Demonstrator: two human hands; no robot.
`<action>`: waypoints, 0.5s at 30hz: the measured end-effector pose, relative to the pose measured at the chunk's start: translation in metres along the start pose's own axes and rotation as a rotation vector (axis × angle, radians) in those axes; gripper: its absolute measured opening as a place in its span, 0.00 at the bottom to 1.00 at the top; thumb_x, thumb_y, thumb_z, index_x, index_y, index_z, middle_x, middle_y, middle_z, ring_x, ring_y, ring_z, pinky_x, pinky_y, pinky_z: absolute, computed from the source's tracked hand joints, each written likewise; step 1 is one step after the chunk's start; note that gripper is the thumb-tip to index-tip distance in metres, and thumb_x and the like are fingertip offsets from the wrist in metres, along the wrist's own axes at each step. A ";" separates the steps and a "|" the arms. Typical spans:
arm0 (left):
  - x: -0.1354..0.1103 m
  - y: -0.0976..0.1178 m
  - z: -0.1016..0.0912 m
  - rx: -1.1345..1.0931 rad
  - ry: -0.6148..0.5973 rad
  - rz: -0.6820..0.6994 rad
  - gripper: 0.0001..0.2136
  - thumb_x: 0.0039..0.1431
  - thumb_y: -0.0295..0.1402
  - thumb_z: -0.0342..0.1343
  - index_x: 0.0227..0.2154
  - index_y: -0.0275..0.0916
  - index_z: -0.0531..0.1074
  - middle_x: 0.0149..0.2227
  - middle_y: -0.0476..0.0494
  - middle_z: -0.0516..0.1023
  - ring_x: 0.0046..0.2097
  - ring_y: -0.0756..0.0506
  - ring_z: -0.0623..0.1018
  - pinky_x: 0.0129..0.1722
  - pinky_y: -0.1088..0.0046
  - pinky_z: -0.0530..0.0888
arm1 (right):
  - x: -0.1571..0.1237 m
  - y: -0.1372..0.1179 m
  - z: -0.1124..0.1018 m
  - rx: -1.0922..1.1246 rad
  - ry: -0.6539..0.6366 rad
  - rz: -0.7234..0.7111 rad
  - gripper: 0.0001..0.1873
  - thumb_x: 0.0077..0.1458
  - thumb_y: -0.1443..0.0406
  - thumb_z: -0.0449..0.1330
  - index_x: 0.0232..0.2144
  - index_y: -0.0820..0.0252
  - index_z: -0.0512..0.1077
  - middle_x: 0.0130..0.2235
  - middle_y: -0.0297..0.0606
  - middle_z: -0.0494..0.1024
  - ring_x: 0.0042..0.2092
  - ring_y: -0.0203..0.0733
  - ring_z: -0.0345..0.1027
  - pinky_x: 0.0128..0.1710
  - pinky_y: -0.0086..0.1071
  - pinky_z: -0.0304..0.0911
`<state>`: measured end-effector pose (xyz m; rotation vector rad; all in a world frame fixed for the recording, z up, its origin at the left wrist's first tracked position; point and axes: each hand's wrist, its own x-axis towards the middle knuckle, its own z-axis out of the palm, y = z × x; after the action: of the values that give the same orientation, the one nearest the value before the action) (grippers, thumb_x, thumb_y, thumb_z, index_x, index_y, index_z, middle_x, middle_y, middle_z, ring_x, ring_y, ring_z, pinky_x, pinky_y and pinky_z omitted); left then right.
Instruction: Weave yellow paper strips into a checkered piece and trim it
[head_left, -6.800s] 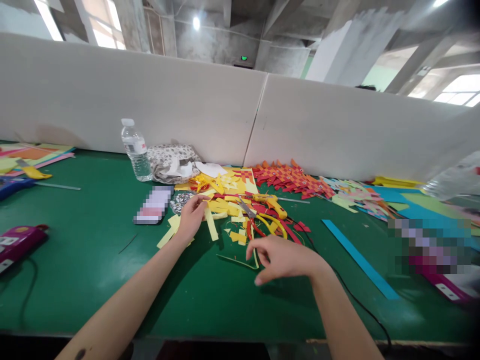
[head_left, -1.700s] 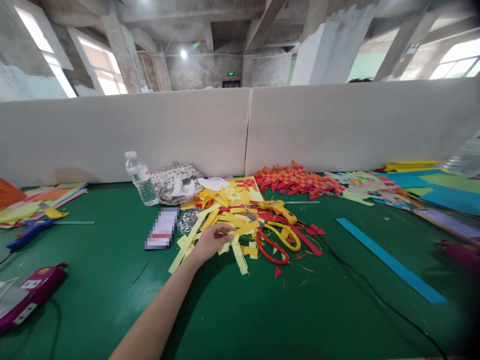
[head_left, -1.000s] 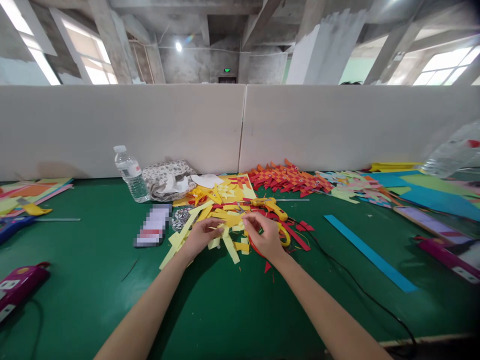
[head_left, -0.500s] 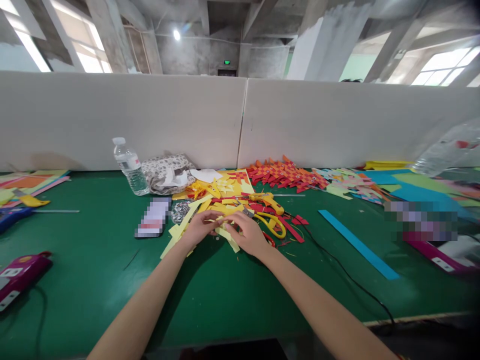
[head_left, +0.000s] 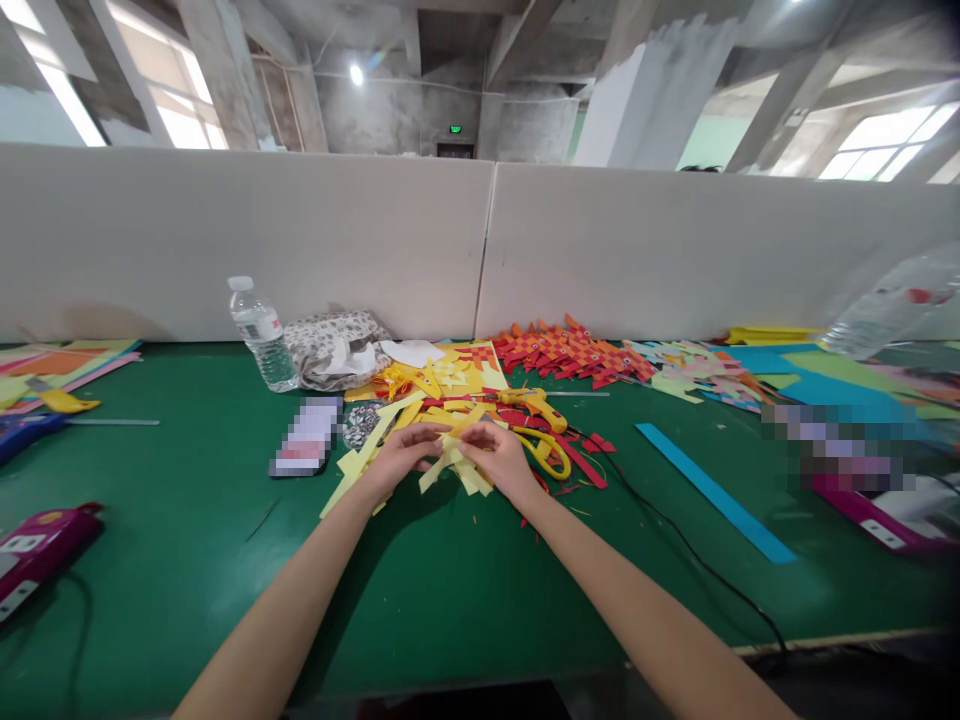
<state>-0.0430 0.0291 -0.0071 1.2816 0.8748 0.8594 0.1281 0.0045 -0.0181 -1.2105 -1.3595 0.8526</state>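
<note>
Between my two hands are pale yellow paper strips [head_left: 448,456], crossed over one another near the middle of the table. My left hand [head_left: 405,458] pinches them from the left with curled fingers. From the other side, my right hand [head_left: 501,458] has its thumb and fingers closed on the same strips. More yellow strips [head_left: 358,478] lie beside and behind my left hand. Yellow-handled scissors [head_left: 559,462] rest just right of my right hand, with a yellow glue gun [head_left: 541,405] behind them. Red paper strips [head_left: 589,465] are scattered nearby.
A phone [head_left: 307,438], a water bottle [head_left: 262,335] and a patterned cloth bundle [head_left: 334,345] stand at the left. Red-and-orange woven paper pieces [head_left: 570,350] lie against the white partition [head_left: 375,240]. A black cord [head_left: 690,540] and a blue strip [head_left: 712,490] cross the right side.
The crossed yellow strips now show more clearly between my hands, spread towards me. My right hand has shifted slightly and its fingers have turned around the paper.
</note>
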 end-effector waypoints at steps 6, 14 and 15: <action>0.003 -0.004 -0.002 0.034 0.017 0.040 0.17 0.42 0.33 0.62 0.39 0.39 0.72 0.34 0.45 0.76 0.36 0.48 0.75 0.29 0.79 0.71 | 0.003 -0.005 -0.001 0.219 0.016 0.157 0.09 0.32 0.67 0.65 0.22 0.59 0.70 0.26 0.32 0.73 0.30 0.38 0.67 0.32 0.32 0.62; 0.006 -0.005 -0.005 0.061 0.169 0.089 0.19 0.41 0.42 0.62 0.37 0.37 0.72 0.31 0.45 0.76 0.33 0.47 0.76 0.27 0.76 0.71 | 0.002 -0.015 -0.009 0.297 0.050 0.196 0.08 0.32 0.69 0.62 0.23 0.59 0.70 0.25 0.30 0.72 0.28 0.35 0.64 0.28 0.28 0.58; 0.006 -0.004 -0.006 0.062 0.211 0.100 0.20 0.41 0.43 0.62 0.36 0.37 0.72 0.31 0.45 0.76 0.34 0.47 0.76 0.28 0.76 0.70 | 0.003 -0.016 -0.013 0.313 0.070 0.190 0.08 0.32 0.69 0.61 0.23 0.58 0.70 0.25 0.30 0.72 0.29 0.35 0.64 0.28 0.28 0.58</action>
<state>-0.0455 0.0369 -0.0123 1.3133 1.0168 1.0678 0.1378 0.0019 0.0003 -1.1219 -1.0206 1.1021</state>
